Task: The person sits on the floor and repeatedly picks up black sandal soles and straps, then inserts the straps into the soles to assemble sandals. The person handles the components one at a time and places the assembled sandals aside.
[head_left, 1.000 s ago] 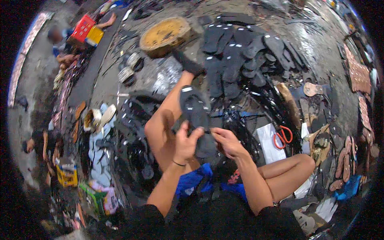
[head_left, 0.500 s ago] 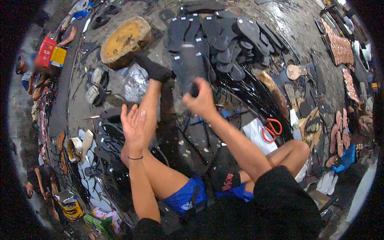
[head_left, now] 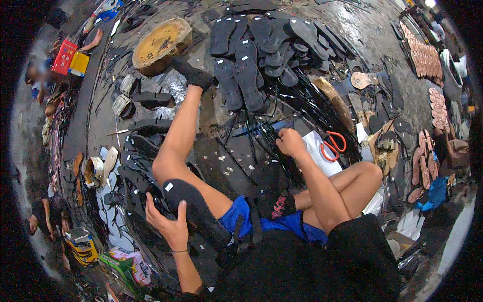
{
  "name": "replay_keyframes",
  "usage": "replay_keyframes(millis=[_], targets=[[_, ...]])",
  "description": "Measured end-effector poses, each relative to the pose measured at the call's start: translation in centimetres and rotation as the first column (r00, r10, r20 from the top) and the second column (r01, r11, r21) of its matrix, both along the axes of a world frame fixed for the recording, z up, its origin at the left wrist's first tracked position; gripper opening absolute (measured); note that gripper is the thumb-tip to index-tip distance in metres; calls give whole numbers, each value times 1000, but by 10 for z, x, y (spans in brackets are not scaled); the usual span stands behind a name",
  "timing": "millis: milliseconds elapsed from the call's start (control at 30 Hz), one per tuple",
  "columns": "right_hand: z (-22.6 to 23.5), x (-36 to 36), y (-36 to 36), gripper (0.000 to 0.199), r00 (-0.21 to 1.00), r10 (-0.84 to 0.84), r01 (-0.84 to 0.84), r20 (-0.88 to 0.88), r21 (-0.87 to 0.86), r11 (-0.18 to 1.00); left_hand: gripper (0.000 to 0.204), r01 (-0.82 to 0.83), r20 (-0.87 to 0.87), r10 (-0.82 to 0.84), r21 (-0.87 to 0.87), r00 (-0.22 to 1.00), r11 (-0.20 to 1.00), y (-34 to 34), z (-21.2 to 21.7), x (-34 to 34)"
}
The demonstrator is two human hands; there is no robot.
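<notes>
A black shoe sole (head_left: 193, 204) with a small white sticker lies across my left thigh. Beside it my left hand (head_left: 168, 226) is open, its fingers spread and the thumb overlapping the sole's edge. My right hand (head_left: 292, 143) is closed over the black strips (head_left: 254, 143) on the floor, near the white sheet; what its fingers pinch, if anything, is hidden. Farther off, several black soles (head_left: 249, 83) with white stickers lie in rows and overlapping stacks.
Orange-handled scissors (head_left: 333, 146) rest on a white sheet (head_left: 314, 146). A round wooden block (head_left: 162, 45) stands beyond my left foot. Pinkish sandals (head_left: 422, 161) lie at the right, and a piece of wood (head_left: 334, 103) beyond the scissors. Another person (head_left: 37, 80) sits at the far left.
A sole now lies on my left thigh. My left hand has come down toward me beside it. My right hand has moved from near the rows of soles to the right, by the white sheet.
</notes>
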State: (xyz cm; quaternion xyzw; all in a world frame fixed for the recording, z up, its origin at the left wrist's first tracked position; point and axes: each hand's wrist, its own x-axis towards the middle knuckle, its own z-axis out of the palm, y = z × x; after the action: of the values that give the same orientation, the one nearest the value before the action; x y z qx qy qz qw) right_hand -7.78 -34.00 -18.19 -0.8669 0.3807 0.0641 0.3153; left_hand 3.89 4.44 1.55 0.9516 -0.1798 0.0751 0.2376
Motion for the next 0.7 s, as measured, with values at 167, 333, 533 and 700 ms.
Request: replay_keyframes(millis=[167,333,533,700], targets=[[70,-1,7,30,926,-117,73,359,133,988,37,214,-317,-350,-394,881,894,-92,14,0],[164,1,58,28,838,-192,-79,511,460,884,33,76,-458,-639,-774,617,628,-186,-15,1],[192,-21,84,27,760,-530,-14,377,824,566,28,-268,-603,-658,-795,451,544,-182,1,17],[196,-20,106,35,690,-609,-121,391,892,435,32,-256,-593,-654,-801,471,541,-168,7,12]])
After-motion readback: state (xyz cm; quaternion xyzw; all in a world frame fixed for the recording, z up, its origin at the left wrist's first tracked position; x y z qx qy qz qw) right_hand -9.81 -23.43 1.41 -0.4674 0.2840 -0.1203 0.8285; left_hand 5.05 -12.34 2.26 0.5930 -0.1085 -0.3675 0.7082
